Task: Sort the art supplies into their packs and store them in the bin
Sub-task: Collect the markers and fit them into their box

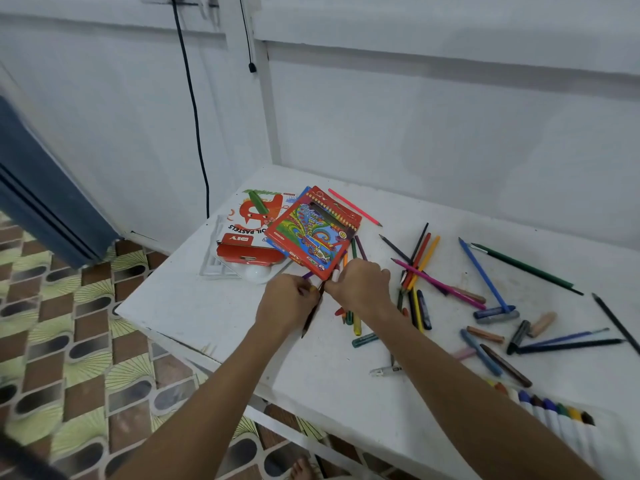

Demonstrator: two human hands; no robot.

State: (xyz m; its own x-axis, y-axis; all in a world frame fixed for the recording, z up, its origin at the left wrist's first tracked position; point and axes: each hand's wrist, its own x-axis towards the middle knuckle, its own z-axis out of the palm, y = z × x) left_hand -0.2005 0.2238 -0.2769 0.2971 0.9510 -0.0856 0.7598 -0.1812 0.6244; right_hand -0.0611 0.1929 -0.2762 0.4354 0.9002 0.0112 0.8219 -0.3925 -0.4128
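Head view, risks first: white table (pixel 311 375) crowded, loose pencils (pixel 420 261) and pastels (pixel 481 351) near right edge may roll off if swept by forearm. Coloured-pencil pack (pixel 313 232): red card box, lies tilted atop oil-pastel pack (pixel 247 233), could slide (unsteady stack). Left hand (pixel 289 301) pinches dark pencil (pixel 311 315); right hand (pixel 360 285) curled, grips pencils at pack mouth. Bin not visible.

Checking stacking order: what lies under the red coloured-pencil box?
The red coloured-pencil box lies on the oil pastels pack and a blue pack's edge; whatever is beneath its middle is hidden.
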